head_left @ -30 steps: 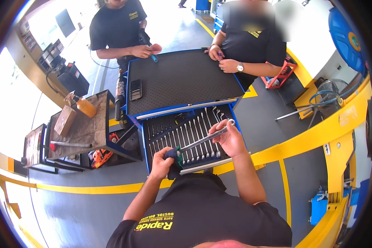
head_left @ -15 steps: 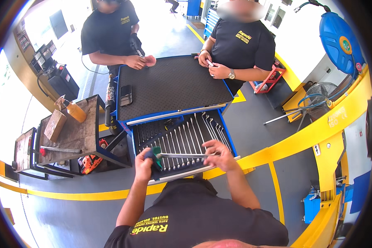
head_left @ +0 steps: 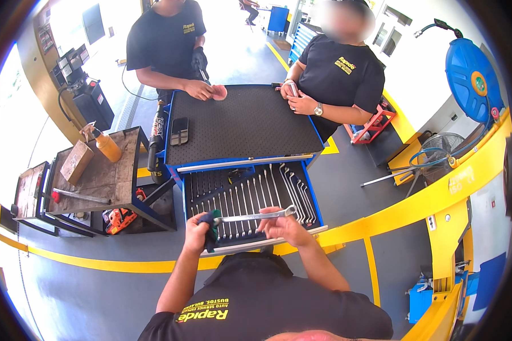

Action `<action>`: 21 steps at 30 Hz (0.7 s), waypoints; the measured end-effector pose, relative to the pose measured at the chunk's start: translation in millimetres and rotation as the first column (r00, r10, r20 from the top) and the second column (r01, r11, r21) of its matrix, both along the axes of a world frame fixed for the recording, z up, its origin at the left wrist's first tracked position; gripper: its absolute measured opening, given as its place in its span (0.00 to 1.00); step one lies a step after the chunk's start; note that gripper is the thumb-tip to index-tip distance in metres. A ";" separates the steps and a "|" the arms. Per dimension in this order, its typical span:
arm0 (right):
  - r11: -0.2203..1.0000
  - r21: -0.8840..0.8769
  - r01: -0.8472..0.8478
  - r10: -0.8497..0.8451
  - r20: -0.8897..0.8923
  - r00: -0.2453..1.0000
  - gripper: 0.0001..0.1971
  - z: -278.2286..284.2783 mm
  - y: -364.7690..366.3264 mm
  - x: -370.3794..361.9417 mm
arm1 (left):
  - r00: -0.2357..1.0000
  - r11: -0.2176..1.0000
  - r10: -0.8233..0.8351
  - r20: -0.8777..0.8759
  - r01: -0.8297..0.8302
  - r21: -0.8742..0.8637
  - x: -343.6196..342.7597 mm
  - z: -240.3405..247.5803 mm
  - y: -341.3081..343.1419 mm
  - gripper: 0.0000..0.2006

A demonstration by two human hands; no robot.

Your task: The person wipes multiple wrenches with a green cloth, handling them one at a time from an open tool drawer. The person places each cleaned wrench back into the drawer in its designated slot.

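Note:
A long silver wrench (head_left: 247, 217) is held crosswise over the open tool drawer. Around its left end is a dark green cloth (head_left: 211, 230), bunched in my left hand (head_left: 196, 232), whose fingers are closed on it. My right hand (head_left: 289, 228) has its fingers curled loosely around the wrench near its right end, and the ring-shaped head sticks out past them. Beneath both hands, the drawer (head_left: 313, 193) carries a row of combination wrenches (head_left: 244, 202) in graded sizes. Several curved wrenches (head_left: 293, 187) lie at its right side.
The blue tool cabinet (head_left: 239, 125) has a black mat top bearing a phone (head_left: 180, 131). Two co-workers stand behind it, one with a pink disc (head_left: 219, 92). A cart (head_left: 125, 184) with a spray bottle (head_left: 108, 146) stands left. A yellow beam (head_left: 381, 219) crosses at right.
The wrench's right end has risen, and its ring head now shows beyond my right hand. That hand has shifted left and down along the wrench. My left hand still grips the cloth.

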State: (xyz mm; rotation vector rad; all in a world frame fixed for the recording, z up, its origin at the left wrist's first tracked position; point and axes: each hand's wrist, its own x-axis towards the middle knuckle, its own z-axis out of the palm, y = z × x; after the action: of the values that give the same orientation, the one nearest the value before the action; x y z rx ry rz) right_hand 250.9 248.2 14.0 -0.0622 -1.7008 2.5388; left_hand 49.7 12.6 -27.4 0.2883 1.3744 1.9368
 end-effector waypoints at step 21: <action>0.956 0.279 0.090 -0.144 0.181 0.973 0.15 14.1 -15.7 -4.4 | 0.832 0.879 -0.466 -0.303 0.395 -0.267 24.2 -10.3 5.4 0.13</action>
State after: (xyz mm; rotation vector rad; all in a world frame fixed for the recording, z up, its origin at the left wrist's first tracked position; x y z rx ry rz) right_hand 246.6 232.5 28.1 -0.3997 -2.0329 2.2589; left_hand 73.9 18.0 -37.7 0.8208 1.5537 1.4016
